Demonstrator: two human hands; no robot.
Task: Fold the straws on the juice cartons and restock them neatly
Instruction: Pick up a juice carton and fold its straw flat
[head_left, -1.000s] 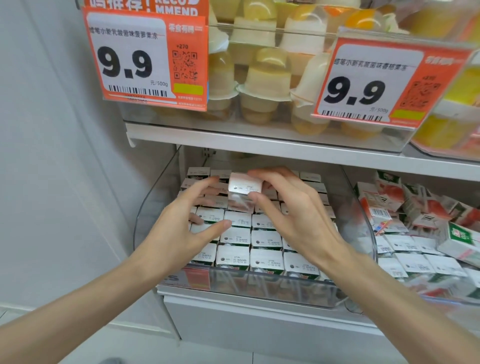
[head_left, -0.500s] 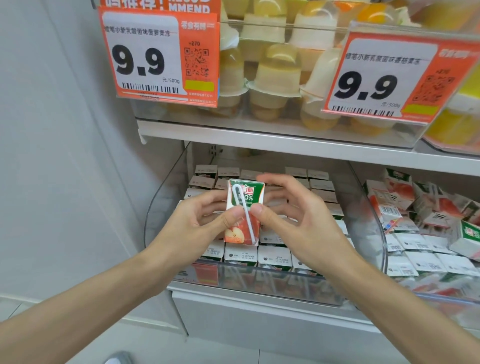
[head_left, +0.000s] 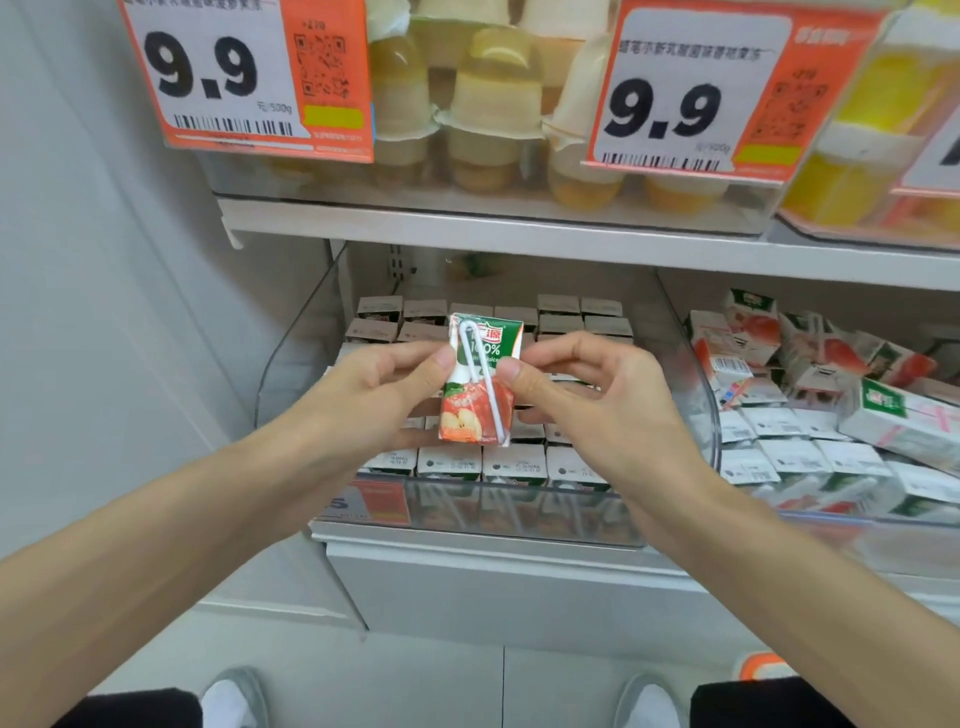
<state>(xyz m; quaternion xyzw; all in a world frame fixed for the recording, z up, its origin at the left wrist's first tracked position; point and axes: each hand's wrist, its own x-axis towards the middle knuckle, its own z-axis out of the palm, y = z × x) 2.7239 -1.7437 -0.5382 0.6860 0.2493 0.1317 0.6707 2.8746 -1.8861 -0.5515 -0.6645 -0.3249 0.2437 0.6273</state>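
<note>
1. The juice carton (head_left: 480, 382) is held up in the air between both hands, in front of the lower shelf and above the front rows of the clear bin (head_left: 519, 501). It stands nearly upright, its printed face with the apple picture turned to the camera
2. The left hand (head_left: 374, 400) grips the carton's left edge: the thumb presses on the front near the top corner, and the fingers curl round behind it
3. The right hand (head_left: 587, 400) pinches the right edge, thumb on the front about halfway down and fingers curled behind
4. A white straw (head_left: 494, 415) lies slantwise across the carton's front, from a hooked bend at the top left down to the bottom right corner
5. In the bin below, stocked cartons (head_left: 514, 462) stand in tidy rows with their tops showing
6. In the neighbouring bin to the right, loose cartons (head_left: 810, 374) lie jumbled, tilted every way
7. On the upper shelf (head_left: 519, 228) sit jelly cups (head_left: 491, 104), flanked by two orange price tags reading 9.9, the left tag (head_left: 244, 78) and the right tag (head_left: 691, 98)
8. Grey shoes (head_left: 234, 696) show at the bottom edge on the pale floor
</note>
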